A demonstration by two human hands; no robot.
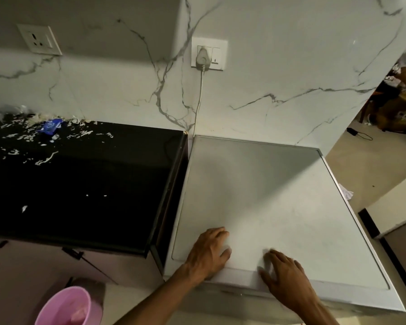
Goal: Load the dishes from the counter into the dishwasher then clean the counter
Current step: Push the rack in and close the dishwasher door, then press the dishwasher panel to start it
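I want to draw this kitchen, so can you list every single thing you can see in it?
Counter: one, black, left side.
Scraps: many, white, scattered over the counter's far left.
Wrapper: one, blue, among the scraps near the wall.
Appliance top: one, pale grey, right of the counter.
Wall: white marble with grey veins, behind everything.
Sockets: two, white; one bare at upper left, one in the middle with a white plug and cord.
Bucket: one, pink, on the floor bottom left.
Left hand: one, resting on the appliance top.
Right hand: one, resting on the appliance top's front edge.
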